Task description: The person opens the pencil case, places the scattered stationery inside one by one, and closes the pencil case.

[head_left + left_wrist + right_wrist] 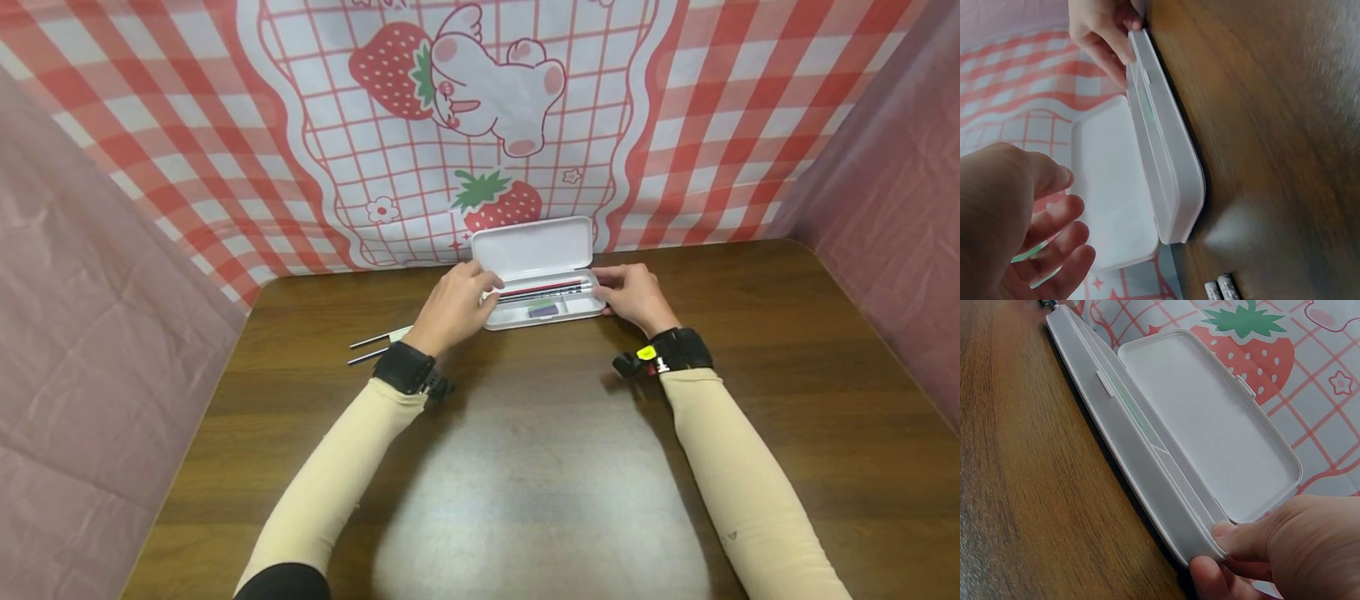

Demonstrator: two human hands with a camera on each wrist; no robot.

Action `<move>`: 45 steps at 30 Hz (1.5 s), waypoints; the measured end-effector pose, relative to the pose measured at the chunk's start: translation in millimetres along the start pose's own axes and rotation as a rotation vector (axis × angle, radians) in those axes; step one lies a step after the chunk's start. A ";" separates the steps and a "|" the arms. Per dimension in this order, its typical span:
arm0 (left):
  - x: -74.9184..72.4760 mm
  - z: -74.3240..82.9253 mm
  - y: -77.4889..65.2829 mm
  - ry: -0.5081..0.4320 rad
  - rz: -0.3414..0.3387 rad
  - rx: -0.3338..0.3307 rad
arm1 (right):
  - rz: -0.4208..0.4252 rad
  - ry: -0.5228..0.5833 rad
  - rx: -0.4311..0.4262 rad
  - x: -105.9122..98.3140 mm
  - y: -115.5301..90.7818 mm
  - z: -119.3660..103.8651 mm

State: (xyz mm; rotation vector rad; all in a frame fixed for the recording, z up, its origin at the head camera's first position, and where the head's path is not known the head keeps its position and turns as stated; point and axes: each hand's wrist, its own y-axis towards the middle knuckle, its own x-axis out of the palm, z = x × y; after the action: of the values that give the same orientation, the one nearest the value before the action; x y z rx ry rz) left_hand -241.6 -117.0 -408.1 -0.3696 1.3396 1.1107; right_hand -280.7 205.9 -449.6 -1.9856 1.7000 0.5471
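A white pencil case (522, 322) lies on the table with its lid (534, 247) raised against the cloth behind. Inside the case are several pencils (543, 292), one of them red, and a small purple and green eraser (543, 311). My right hand (636, 296) grips the case's right end, its thumb on the rim and fingers against the outside, as the right wrist view shows. Over the left end hovers my left hand (457, 304); the left wrist view shows its fingers (1063, 225) loosely bent with nothing between them.
Two thin dark sticks (367, 342) with a pale piece beside them lie on the wooden table (540, 467), left of the case. A red-and-white strawberry cloth (300, 167) hangs behind the table. Pink curtains (97, 333) stand at both sides.
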 end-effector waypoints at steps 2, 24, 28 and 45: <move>-2.0 2.6 -3.1 0.000 0.013 0.018 | 0.003 0.000 -0.002 -0.1 -0.3 -0.7; -30.1 -7.4 -34.0 -0.016 0.043 0.008 | -0.003 -0.003 0.003 -2.4 1.0 -0.2; -34.4 -16.9 -43.0 -0.017 0.048 -0.037 | 0.001 -0.003 0.008 -1.6 2.3 0.5; -55.7 -61.4 -87.4 0.002 0.050 -0.189 | -0.008 0.005 0.009 -1.8 0.9 2.9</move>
State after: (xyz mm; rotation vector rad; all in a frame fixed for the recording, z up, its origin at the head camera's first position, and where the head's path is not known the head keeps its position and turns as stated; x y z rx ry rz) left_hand -198.6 -229.6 -406.3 -0.4771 1.2550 1.2832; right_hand -281.9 208.9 -451.0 -1.9884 1.6943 0.5311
